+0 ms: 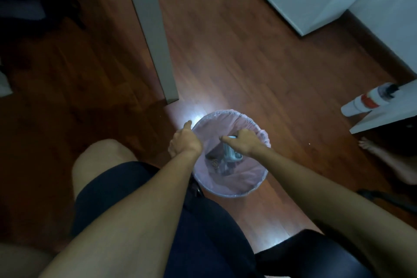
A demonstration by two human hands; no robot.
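Head view: a lined bin [228, 112] stands on the wooden floor [248, 63], close in front of the seated person. The left hand [185, 142] grips the bin's left rim and steadies it. The right hand [244, 144] is curled round a pale blue object [230, 154] held inside the bin's mouth (what it is, I cannot tell). The step looks like emptying it over the scraps [214, 162] below. The next move likely calls for tipping or shaking it while keeping it within the rim.
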